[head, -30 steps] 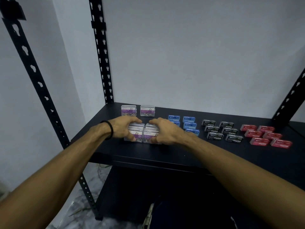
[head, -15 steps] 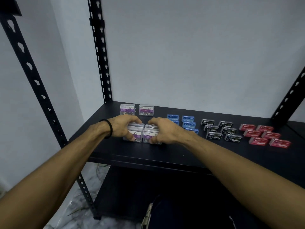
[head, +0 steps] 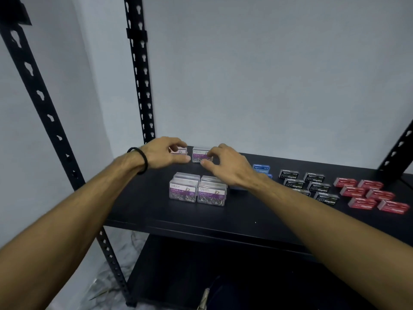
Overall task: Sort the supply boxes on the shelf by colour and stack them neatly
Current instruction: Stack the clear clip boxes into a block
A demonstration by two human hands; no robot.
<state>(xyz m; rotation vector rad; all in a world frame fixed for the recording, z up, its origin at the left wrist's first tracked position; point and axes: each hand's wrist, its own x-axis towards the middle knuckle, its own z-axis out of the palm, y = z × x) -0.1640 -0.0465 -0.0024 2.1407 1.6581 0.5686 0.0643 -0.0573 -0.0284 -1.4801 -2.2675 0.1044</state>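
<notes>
The supply boxes are laid out on the shelf (head: 156,211) in colour groups, apparently so each colour can be stacked in its own place: clear paper-clip boxes (head: 197,189) in a neat block at 12 o'clock, then blue boxes (head: 261,169), black staple boxes (head: 308,183) and red boxes (head: 371,195) towards 3 o'clock. Behind the block, at the shelf's back edge, two more clear boxes are being reached for, probably to be brought forward to join it. The left hand (head: 164,153) is curled round the left rear box (head: 180,151), while the right rear box (head: 201,154) is pinched by the half-closed fingertips of the right hand (head: 225,164).
</notes>
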